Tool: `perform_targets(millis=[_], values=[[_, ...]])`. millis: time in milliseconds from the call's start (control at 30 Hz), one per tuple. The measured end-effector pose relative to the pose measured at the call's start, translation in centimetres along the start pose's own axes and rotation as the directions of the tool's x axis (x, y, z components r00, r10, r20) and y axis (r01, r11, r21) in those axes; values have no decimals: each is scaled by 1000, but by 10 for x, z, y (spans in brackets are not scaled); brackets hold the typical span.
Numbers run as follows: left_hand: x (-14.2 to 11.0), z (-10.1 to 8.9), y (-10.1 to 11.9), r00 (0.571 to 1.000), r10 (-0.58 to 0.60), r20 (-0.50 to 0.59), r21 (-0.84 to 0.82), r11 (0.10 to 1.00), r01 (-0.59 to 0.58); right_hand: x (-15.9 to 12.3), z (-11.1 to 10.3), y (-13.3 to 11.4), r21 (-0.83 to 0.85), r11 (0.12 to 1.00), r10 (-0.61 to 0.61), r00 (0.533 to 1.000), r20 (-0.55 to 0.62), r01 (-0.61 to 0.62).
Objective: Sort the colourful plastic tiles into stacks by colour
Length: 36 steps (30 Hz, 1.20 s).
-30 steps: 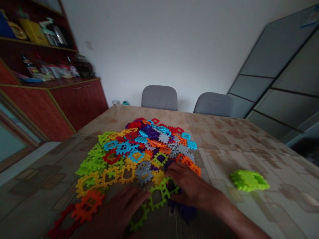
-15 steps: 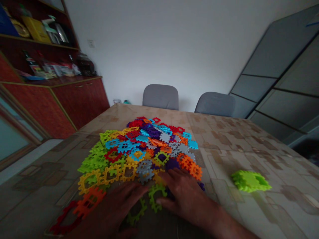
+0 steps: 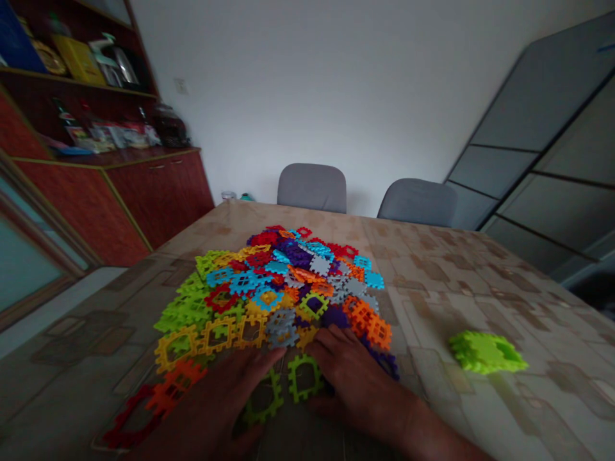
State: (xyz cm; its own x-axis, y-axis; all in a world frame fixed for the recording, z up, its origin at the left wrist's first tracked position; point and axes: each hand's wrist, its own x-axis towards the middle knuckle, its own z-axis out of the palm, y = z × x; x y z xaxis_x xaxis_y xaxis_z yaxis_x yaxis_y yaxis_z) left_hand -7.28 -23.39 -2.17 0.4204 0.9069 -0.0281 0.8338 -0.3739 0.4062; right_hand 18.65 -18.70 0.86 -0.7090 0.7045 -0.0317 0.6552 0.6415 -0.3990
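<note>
My left hand (image 3: 218,400) reaches in from the bottom with its fingers stretched out and thumb apart, over the near edge of a pile of plastic interlocking pieces. Just beyond its fingers is a green frame piece (image 3: 264,398), partly covered by the hand. My right hand (image 3: 353,371) lies palm down, fingers spread forward onto a yellow piece (image 3: 306,337) and a purple piece (image 3: 335,315). Beside its thumb rests another green frame piece (image 3: 305,378). A grey window piece (image 3: 282,328) sits between and beyond the hands. Neither hand visibly grips a piece.
The multicoloured pile spreads over the patterned table (image 3: 423,282). To the right stands a joined lime-green block (image 3: 487,352). An orange window piece (image 3: 177,387) and a red frame piece (image 3: 132,419) lie at the near left. Two grey chairs (image 3: 312,187) stand behind the table.
My right hand has shifted slightly, its thumb drawn back from the right-hand green frame piece. My left fingers have moved a little up. The view has shifted slightly.
</note>
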Motion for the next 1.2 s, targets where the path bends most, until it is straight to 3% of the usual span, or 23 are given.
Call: perform_targets(millis=[333, 533, 833, 1100, 1200], values=[[6, -3, 11, 998, 47, -36, -34, 998, -48, 7, -30, 19, -62, 995, 72, 990, -120, -80], [23, 1, 26, 994, 105, 7, -48, 993, -105, 25, -18, 40, -137, 989, 34, 981, -192, -61], [31, -8, 40, 972, 224, -75, 0, 975, -224, 22, -18, 37, -157, 986, 32, 983, -179, -60], [31, 1, 22, 999, 34, -38, 57, 998, -32, 13, -20, 38, -161, 985, 39, 987, -156, -64], [30, -1, 19, 998, 48, -43, 34, 998, -47, 12, -19, 40, -146, 987, 37, 987, -154, -60]])
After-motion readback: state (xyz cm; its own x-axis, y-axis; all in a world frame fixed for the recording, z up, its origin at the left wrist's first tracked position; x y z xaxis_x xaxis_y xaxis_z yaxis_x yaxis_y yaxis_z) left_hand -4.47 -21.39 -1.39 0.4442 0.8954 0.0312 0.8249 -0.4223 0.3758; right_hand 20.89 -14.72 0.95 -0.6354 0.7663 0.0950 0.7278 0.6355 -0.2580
